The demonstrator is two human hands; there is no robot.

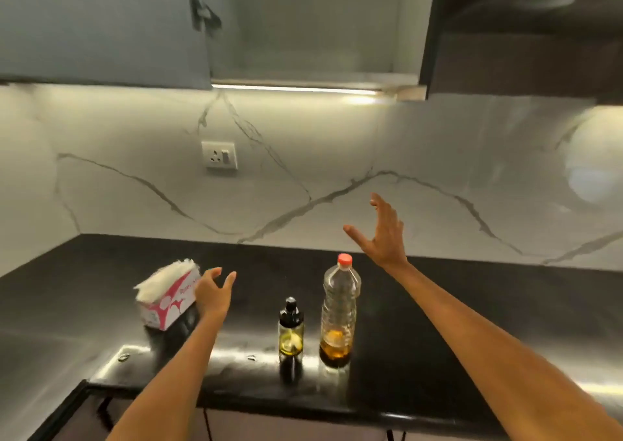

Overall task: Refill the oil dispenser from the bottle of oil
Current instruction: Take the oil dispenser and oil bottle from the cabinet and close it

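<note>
Head view shows the tall clear plastic oil bottle with a red screw cap (340,309) standing upright on the glossy black stone desk (421,322), with the small clear glass oil dispenser with a black pump top (290,331) just beside it on its left, the two apart and both near the desk's front edge. The bottle holds only a low pool of amber oil, so it is probably light and bottom-weighted; its thin ribbed wall likely gives under a squeeze, so a hold around the mid-body with the cap turned by the other hand seems safest. The dispenser looks stiff, breakable and possibly slick with oil, with a little yellow oil at the bottom; gripping its body while unscrewing the black top appears sensible. The left hand (212,292) hovers released, fingers loosely spread, grasping nothing, close to a pink and white tissue box (168,302) at the left. The right hand (381,235) is raised above and behind the bottle, fingers splayed, also holding nothing. Open room lies behind the two containers up to the white veined marble backsplash (303,171) and out to the right; the front edge is close, so a knocked container could tip off it. A white wall socket (219,155) sits well clear above.
</note>
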